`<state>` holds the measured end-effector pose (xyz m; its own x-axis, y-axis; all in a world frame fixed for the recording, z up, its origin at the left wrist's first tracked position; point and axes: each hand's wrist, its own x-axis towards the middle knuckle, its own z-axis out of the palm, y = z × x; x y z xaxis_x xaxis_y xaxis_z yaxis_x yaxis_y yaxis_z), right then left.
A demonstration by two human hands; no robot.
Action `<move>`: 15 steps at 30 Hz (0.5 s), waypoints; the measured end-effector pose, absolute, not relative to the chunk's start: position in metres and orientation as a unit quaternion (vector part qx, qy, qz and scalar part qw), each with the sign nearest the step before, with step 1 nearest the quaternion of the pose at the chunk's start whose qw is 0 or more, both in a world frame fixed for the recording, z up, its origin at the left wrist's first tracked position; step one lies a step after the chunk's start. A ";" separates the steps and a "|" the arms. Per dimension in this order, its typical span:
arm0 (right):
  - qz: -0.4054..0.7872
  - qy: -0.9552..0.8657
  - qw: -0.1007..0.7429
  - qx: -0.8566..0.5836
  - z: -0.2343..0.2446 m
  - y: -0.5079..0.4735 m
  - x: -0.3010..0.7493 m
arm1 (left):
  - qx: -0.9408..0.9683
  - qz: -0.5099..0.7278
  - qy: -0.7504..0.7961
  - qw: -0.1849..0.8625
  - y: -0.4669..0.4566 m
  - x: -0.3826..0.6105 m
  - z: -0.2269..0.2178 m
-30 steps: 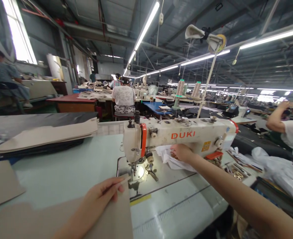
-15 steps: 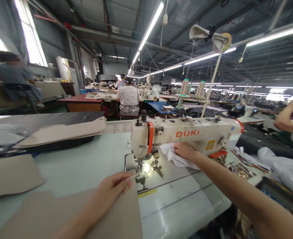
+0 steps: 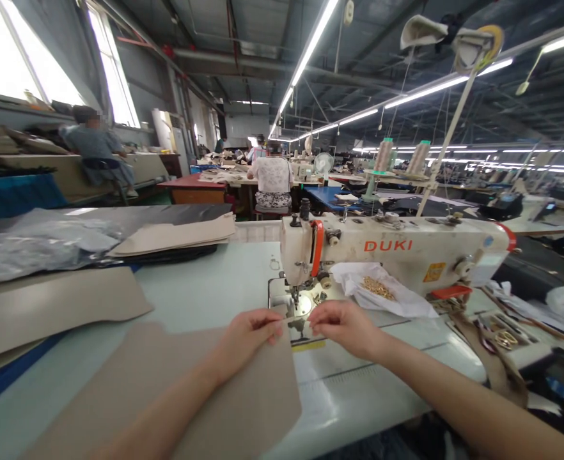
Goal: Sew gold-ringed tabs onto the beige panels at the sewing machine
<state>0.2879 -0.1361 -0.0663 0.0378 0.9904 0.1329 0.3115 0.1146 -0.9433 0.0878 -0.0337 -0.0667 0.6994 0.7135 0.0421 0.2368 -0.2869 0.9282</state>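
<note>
A beige fabric panel (image 3: 176, 383) lies on the sewing table (image 3: 224, 287) in front of me. My left hand (image 3: 246, 335) pinches its far right corner, close to the needle and presser foot (image 3: 297, 299) of the cream DUKI sewing machine (image 3: 397, 252). My right hand (image 3: 342, 326) is closed in a pinch just right of that corner, holding something small I cannot make out. Under the machine arm lies a white bag of small gold metal parts (image 3: 380, 289).
More beige panels (image 3: 56, 306) and a stack of pieces (image 3: 176, 233) sit at the left with grey plastic (image 3: 37, 239). Thread cones (image 3: 385, 156) stand behind the machine. Scissors and tools (image 3: 497, 335) lie at the right. Other people work at tables further back.
My right hand left the white bag under the machine arm and came to the panel's corner beside my left hand. The view shifted left and down, and the person at the right went out of view.
</note>
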 end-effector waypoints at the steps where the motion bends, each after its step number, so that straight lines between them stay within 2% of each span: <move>1: 0.393 -0.569 0.481 -0.539 -0.068 -0.129 0.278 | 0.764 0.236 0.306 0.517 -0.033 0.087 -0.068; 7: 0.389 -0.526 0.534 -0.536 -0.077 -0.101 0.263 | 0.747 0.247 0.295 0.543 -0.030 0.084 -0.075; 11: 0.371 -0.523 0.531 -0.553 -0.084 -0.098 0.268 | 0.736 0.256 0.297 0.552 -0.030 0.087 -0.076; 15: 0.407 -0.526 0.518 -0.538 -0.089 -0.099 0.269 | 0.729 0.257 0.293 0.563 -0.029 0.089 -0.079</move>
